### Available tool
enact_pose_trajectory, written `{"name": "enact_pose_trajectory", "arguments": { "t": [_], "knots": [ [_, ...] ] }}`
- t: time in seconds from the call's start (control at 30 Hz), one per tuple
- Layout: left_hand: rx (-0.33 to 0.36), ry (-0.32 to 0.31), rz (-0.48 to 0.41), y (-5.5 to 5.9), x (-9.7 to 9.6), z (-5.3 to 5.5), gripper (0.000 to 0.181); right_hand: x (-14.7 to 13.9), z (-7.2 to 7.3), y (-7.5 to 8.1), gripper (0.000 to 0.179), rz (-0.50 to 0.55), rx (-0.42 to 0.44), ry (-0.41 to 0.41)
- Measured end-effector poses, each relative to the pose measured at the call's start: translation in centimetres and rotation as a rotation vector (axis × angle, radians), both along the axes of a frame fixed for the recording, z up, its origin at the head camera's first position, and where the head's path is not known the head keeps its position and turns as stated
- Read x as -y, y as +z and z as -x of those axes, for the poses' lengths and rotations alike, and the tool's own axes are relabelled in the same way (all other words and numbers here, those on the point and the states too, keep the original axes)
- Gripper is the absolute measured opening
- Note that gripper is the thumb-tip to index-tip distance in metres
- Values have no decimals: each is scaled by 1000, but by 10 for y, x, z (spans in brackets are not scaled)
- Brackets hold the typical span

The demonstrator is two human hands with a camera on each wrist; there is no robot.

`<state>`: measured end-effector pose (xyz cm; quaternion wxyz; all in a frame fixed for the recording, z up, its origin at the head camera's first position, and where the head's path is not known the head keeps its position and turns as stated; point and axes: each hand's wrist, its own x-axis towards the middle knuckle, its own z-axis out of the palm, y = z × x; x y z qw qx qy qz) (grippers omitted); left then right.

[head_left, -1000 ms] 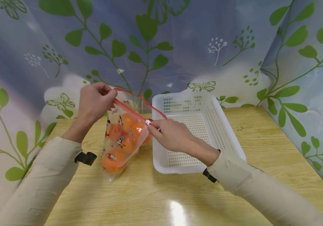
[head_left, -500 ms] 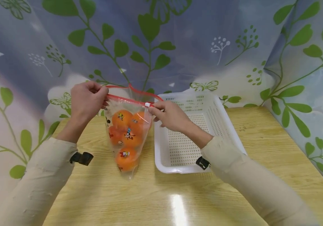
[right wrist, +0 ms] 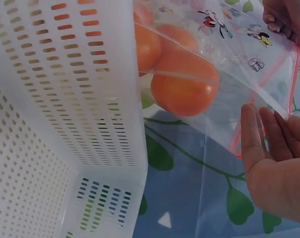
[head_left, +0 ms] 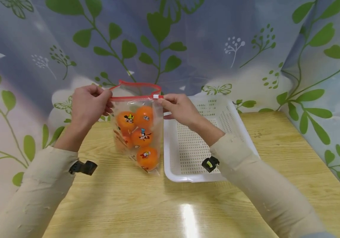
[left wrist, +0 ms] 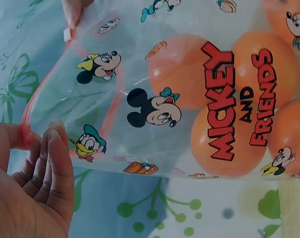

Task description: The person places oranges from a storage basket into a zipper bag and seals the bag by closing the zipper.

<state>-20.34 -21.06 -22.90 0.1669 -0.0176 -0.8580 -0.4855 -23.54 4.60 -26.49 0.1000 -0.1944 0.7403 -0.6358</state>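
A clear zip bag (head_left: 122, 105) with a red rim and cartoon prints hangs upright between the two hands. Several round orange fruits (head_left: 147, 158) lie inside it, and the print partly covers them. The left hand (head_left: 88, 105) pinches the bag's left top corner. At the other top corner, the right hand (head_left: 180, 109) pinches the red rim beside a white slider (head_left: 156, 96). Part of the bag's mouth gapes behind the front rim. In the left wrist view the left hand (left wrist: 38, 183) holds the rim between thumb and fingers.
A white perforated plastic basket (head_left: 168, 158) stands on the wooden table (head_left: 122, 205), just right of the bag and beneath the right forearm. A leaf-patterned curtain (head_left: 205, 49) hangs behind the table and along its sides.
The bag's right top corner has risen with the right hand, so the rim now lies nearly level. The bag has swung rightward, closer to the basket, and the left hand has shifted slightly left.
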Motion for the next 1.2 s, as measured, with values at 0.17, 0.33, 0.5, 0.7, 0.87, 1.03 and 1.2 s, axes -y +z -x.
{"name": "enact_pose_trajectory", "arguments": {
  "t": [0.17, 0.33, 0.5, 0.7, 0.87, 1.03, 1.2],
  "knots": [
    [2, -13, -16, -3, 0, 3, 27, 0, -2, -3, 25, 50, 10, 0],
    [-63, -24, -39, -9, 1, 11, 40, 0, -3, -6, 22, 89, -22, -20],
    [-236, 15, -233, -24, 14, 29, 44, -1, -2, -10, 20, 109, -48, -10],
    [-172, 137, -395, -46, 40, 48, 18, -1, -3, -11, 18, 133, -56, 27],
    [71, -7, -273, -60, 53, 54, 35, -1, -4, -11, 17, 133, -47, 29],
    [161, -226, -310, -68, 55, 63, 49, -3, -4, -14, 19, 139, -31, 29],
    [219, -294, -253, -74, 50, 71, 57, -5, -3, -19, 18, 160, -28, 33]
  ]
}}
